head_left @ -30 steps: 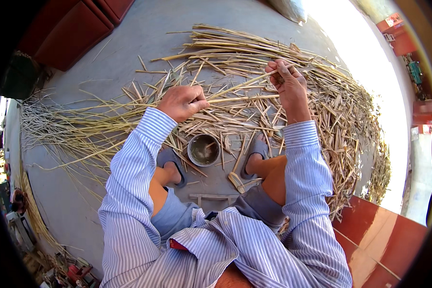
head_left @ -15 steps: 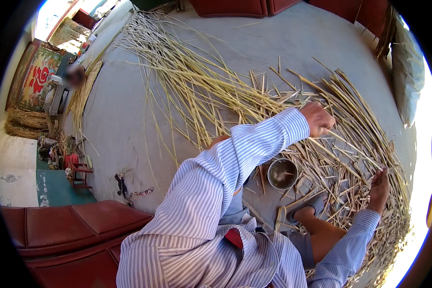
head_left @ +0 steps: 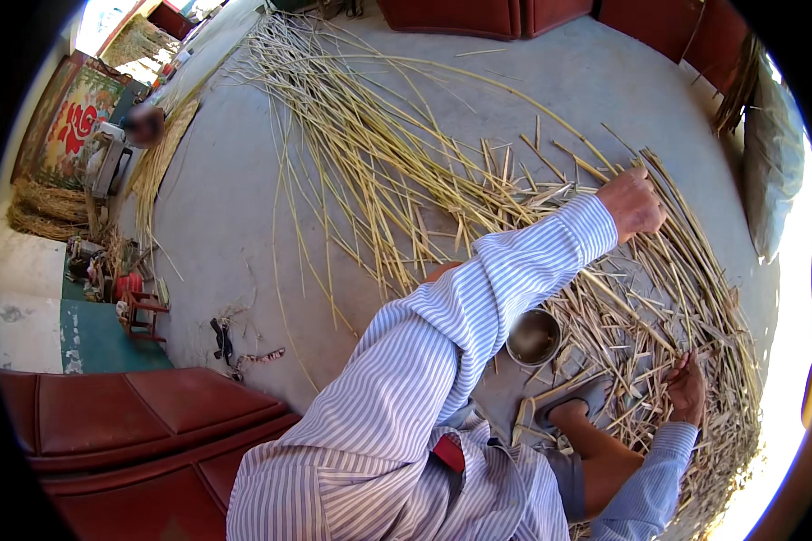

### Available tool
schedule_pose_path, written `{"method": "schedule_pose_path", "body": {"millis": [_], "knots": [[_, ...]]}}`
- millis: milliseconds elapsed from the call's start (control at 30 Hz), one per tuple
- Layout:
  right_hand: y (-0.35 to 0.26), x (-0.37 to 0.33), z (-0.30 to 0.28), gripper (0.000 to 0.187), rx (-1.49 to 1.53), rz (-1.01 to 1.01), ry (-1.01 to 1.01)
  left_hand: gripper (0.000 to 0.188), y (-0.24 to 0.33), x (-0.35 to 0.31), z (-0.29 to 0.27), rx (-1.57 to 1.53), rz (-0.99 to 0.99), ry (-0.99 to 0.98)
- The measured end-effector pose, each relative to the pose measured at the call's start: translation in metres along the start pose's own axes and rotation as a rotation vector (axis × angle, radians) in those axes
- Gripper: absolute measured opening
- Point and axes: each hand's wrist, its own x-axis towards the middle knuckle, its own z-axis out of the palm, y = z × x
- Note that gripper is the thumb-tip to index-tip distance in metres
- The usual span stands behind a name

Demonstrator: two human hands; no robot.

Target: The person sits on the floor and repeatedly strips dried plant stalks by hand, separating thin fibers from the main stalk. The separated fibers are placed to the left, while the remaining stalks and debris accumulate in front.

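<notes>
My left hand (head_left: 633,206) reaches out over the far right of the floor, closed round a reed stalk (head_left: 514,88) that arcs back to the far left. Nearer to me on the right is my right hand (head_left: 686,389), fingers bent together above short broken stalks; what they hold, if anything, I cannot make out. A bundle of long yellow reed stalks (head_left: 379,153) fans across the floor from the far left. Under the left hand and beyond lies a curved pile of stalks (head_left: 695,252). Below my left forearm stands a round metal bowl (head_left: 534,337).
A sandaled foot (head_left: 576,402) rests beside the bowl among scattered stalk pieces. Red padded seats (head_left: 144,410) flank me at the lower left, with more red furniture (head_left: 451,16) at the back. A filled pale sack (head_left: 772,167) stands far right, a small wooden stool (head_left: 141,311) at left.
My left hand has moved right and farther away, and a long stalk now bows up behind it. My right hand has come left and nearer, its fingers more closed than before.
</notes>
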Motion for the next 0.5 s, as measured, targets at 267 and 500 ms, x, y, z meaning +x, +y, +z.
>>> {"method": "schedule_pose_path", "body": {"millis": [267,500], "knots": [[-0.008,-0.03,-0.057,0.02,0.327,-0.009,-0.155,0.011,0.058,0.058,-0.064,-0.113,0.12,0.357],[0.032,-0.047,-0.045,0.018,-0.117,0.25,0.064,0.017,0.051,0.026,0.02,0.039,0.181,-0.401]]}}
